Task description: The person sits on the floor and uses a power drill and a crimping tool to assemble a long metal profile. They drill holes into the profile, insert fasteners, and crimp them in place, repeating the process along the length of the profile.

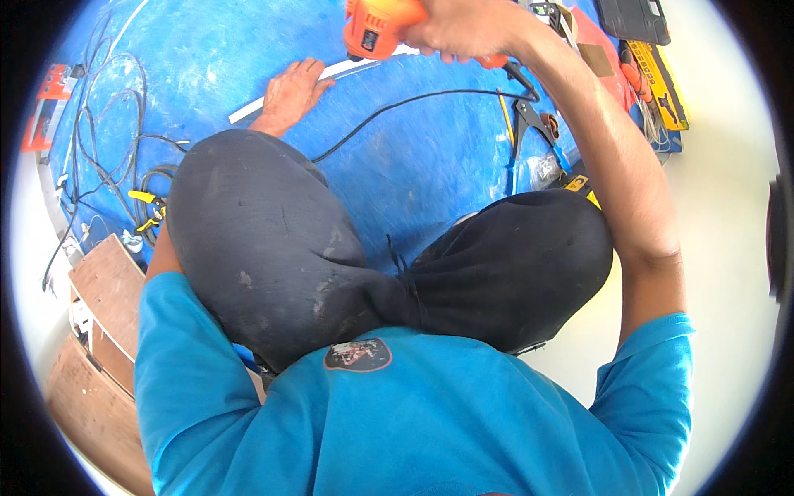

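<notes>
My right hand (465, 30) is wrapped round the handle of an orange corded power drill (374, 26) at the top of the view. The drill is above a long, narrow white strip (248, 110) lying on the blue floor sheet; where its tip points is hard to make out. To the left, my left hand (291, 93) rests flat across the strip, fingers stretched out and thumb along its near side. A black cord (389, 106) runs from the drill's handle over the sheet toward my left knee.
Dark cable coils (136, 91) and yellow-handled pliers (147, 198) lie at left, with wooden boards (107, 285) nearer me. At right are a black clamp-like tool (533, 124), a pencil (504, 116), a yellow box (662, 87) and a black case (635, 18). My crossed legs fill the middle.
</notes>
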Tool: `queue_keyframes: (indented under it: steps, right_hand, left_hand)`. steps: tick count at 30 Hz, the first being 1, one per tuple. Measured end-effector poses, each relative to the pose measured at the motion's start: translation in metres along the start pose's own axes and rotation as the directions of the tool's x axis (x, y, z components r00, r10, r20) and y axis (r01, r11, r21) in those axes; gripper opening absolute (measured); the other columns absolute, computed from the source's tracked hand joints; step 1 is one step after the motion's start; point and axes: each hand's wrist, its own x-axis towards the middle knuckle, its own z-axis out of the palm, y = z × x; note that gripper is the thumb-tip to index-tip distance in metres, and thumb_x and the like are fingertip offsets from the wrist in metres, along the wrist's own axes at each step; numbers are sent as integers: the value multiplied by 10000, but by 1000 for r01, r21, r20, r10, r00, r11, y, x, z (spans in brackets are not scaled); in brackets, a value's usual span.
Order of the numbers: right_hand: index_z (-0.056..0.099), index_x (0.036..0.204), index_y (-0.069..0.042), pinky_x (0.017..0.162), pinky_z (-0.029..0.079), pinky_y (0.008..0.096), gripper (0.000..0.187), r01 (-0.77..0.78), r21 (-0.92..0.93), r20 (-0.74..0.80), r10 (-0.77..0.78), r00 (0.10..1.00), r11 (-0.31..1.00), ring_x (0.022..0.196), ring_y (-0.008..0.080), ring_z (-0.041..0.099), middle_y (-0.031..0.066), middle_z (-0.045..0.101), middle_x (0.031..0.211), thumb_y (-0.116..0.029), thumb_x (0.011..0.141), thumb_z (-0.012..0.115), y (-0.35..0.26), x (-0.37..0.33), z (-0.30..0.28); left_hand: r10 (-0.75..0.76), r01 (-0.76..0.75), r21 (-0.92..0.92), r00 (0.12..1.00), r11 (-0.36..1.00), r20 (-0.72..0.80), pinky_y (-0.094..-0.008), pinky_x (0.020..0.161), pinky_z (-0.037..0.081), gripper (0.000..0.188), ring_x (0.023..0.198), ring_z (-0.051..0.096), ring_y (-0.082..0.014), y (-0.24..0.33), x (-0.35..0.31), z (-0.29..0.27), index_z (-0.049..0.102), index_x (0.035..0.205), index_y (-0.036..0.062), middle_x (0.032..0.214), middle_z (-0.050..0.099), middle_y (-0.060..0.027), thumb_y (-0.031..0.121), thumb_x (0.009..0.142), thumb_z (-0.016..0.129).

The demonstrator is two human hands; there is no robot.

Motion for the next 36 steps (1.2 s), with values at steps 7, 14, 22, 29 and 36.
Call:
queue_keyframes:
  steps: [7,14,22,29,36]
  right_hand:
    - [753,1076,90,580,564,489,365,-49,-359,15,58,998,932,702,372,763,284,762,879,-227,935,636,-44,1,-5]
    - [761,1123,92,712,599,495,357,22,-314,-72,-47,996,949,867,424,790,322,776,981,-182,932,634,-48,-2,2]
    - [778,1142,64,910,591,488,413,62,-414,-46,-89,995,908,1050,438,770,301,786,1073,-315,994,706,-50,-1,9]
    - [781,1154,55,922,590,480,467,39,-483,-84,-91,992,875,1068,441,764,295,785,1101,-385,1006,732,-45,2,18]
    - [782,1164,50,944,589,486,463,62,-502,-80,-117,990,863,1107,436,757,285,782,1151,-381,1005,728,-44,4,18]
  left_hand:
    - [-2,1,17,998,1000,59,-518,783,614,368,1039,716,-350,-1,-1,6,647,1112,79,1062,672,-102,427,1025,725]
    - [6,-5,-22,1000,1000,14,-541,788,600,376,1016,718,-366,-6,3,7,639,1099,77,1032,674,-104,437,1026,721]
    - [32,-32,-6,999,999,0,-537,758,599,384,980,726,-380,-9,2,8,635,1113,77,1035,687,-109,449,1044,698]
    - [-16,14,27,997,1000,76,-547,793,596,423,1016,730,-391,-8,4,7,651,1165,77,1083,712,-122,487,1058,666]
    - [13,-15,15,996,1000,88,-547,818,595,429,1052,726,-389,-9,5,5,664,1209,87,1103,719,-128,489,1060,660]
